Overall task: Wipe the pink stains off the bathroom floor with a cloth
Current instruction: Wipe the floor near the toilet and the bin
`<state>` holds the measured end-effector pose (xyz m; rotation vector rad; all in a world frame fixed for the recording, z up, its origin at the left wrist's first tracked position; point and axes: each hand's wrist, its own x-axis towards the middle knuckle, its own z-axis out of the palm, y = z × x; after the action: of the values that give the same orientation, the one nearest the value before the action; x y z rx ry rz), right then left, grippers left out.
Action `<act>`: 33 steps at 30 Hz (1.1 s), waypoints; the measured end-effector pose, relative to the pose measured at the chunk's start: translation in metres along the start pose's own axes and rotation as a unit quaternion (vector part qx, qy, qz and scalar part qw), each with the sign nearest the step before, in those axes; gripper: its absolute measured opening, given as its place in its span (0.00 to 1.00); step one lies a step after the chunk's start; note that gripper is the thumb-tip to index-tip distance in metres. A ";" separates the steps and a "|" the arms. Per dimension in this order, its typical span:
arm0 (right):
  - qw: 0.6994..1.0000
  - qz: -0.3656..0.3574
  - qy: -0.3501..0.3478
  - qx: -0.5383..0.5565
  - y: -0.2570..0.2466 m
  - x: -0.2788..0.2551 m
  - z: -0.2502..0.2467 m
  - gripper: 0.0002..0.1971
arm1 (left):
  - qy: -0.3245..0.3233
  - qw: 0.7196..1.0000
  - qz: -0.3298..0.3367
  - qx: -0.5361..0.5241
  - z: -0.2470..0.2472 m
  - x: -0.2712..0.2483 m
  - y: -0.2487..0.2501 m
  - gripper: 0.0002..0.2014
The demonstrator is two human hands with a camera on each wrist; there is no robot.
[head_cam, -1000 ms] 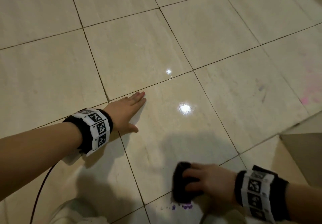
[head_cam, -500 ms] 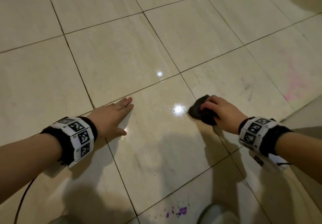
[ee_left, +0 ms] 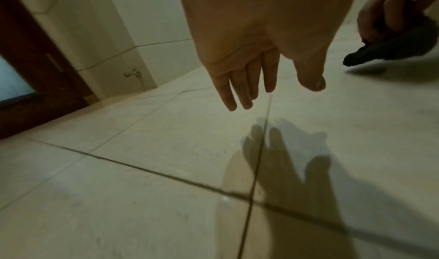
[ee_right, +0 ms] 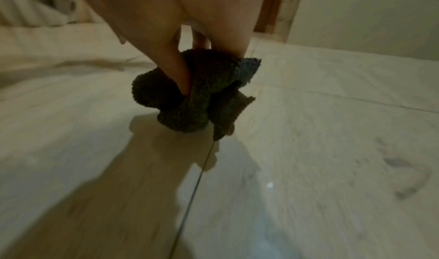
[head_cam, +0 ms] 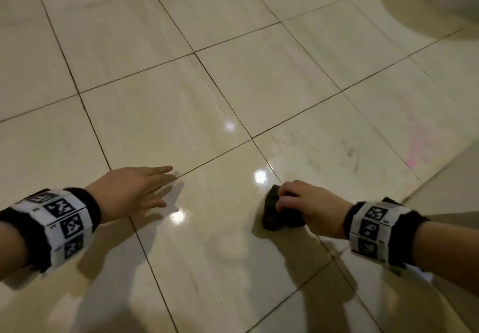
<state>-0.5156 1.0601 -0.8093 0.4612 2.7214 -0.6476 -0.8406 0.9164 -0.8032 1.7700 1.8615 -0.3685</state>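
Cloth bunched in my right hand, low over the floor

My right hand (head_cam: 308, 204) grips the dark cloth (head_cam: 278, 214) above the tiles (head_cam: 233, 255); my left hand (head_cam: 129, 190) hovers flat, fingers straight; pink stain (head_cam: 417, 148) far right.

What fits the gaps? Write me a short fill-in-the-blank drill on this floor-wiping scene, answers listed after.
1. The dark cloth is bunched up in the person's ____ hand.
2. The left hand is spread out with its fingers ____.
3. The stain on the tile to the far right of the cloth is ____ in colour.
4. The cloth lies beside a bright ____ of light on the glossy floor.

Missing words: right; straight; pink; reflection
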 end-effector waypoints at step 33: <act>0.874 0.377 0.185 0.245 0.075 -0.052 -0.373 0.19 | -0.062 0.955 -0.037 -0.289 -0.419 0.159 0.216 0.26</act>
<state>-0.5216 1.2892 -0.5007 1.8110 2.3230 -1.0732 -0.7088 1.2979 -0.5131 1.2535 1.7194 0.0464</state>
